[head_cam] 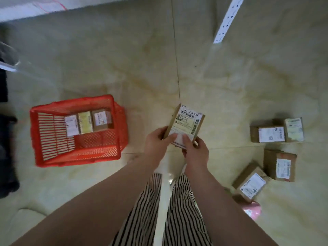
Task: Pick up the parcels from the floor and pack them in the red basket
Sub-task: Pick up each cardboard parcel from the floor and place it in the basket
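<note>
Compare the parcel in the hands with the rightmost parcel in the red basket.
The held parcel is off the floor, gripped by the left hand and right hand; the basket parcel rests untouched. The held one looks flatter and broader. Both are brown with white labels.

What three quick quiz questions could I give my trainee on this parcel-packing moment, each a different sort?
1. True or false: the red basket already holds three parcels in a row.
2. How many parcels still lie on the floor at the person's right?
3. The held parcel is gripped by: A) the left hand alone, B) the right hand alone, C) both hands.

Key: 1 true. 2 four: two side by side, one nearer, one nearest. 3 C.
</note>
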Tool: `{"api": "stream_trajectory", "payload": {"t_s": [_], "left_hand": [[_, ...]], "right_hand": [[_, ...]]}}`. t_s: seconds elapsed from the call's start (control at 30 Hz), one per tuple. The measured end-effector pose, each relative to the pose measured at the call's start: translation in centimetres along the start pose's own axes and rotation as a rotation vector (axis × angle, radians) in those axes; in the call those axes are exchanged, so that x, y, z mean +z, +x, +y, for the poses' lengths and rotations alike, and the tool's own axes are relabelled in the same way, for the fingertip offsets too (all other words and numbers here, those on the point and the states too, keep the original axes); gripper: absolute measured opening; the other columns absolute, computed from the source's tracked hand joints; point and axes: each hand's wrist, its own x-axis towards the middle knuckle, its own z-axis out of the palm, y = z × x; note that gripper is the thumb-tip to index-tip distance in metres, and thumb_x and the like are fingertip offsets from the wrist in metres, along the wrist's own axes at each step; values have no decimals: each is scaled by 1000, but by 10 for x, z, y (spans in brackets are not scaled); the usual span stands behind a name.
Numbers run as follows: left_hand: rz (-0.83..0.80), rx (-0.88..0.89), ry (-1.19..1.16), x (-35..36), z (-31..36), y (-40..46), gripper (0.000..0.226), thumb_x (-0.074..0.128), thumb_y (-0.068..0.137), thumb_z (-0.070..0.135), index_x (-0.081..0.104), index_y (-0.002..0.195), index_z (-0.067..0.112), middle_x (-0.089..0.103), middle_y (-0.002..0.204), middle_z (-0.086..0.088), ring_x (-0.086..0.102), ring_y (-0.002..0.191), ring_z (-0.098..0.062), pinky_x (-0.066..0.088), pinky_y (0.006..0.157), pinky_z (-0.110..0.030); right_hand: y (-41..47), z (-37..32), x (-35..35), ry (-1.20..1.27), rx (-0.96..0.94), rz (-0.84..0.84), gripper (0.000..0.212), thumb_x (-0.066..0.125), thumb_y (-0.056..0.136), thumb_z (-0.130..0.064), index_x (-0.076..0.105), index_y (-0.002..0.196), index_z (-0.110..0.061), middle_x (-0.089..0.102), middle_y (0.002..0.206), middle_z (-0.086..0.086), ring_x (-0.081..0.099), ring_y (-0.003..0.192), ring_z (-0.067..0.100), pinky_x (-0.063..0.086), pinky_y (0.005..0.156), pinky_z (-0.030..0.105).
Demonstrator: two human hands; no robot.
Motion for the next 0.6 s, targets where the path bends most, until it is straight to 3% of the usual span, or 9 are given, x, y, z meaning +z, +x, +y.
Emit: {"api": "stream_trajectory", "payload": {"t_s": [0.13,0.37,0.43,0.5,0.6], "left_hand": [[56,-17,-188,-50,-14,-19,30,67,85,5,67,110,22,73,101,3,68,76,10,48,63,-4],[142,-60,-408,-187,-70,-14,33,70,82,7,69,112,22,74,92,6,66,73,-4,53,69,-20],[140,-58,-419,-244,-86,-10,31,70,83,6,70,106,25,74,92,6,68,79,-10,55,72,-27],[177,-74,-423,-306,-104,-8,33,70,82,6,69,111,22,74,96,4,69,85,-10,56,75,-22],[228,-106,-381,-401,-139,-5,40,73,80,12,67,120,15,74,106,-2,70,97,-17,56,87,-33]], "right_hand": [[-38,16,39,-69,-43,-28,26,70,86,-17,64,111,-15,73,106,4,70,97,21,58,87,36],[-90,88,161,-104,-52,-64,30,70,86,-16,66,116,-17,74,107,0,70,101,19,56,92,38],[-111,116,210,-90,-60,-70,30,71,85,-15,67,115,-17,74,106,2,70,99,21,56,92,41],[-136,146,260,-126,-45,-89,27,71,85,-15,68,111,-17,74,104,1,70,99,22,56,91,42],[-175,193,337,-166,-9,-152,23,72,85,-17,69,107,-23,75,104,0,70,101,22,55,93,43]]}}
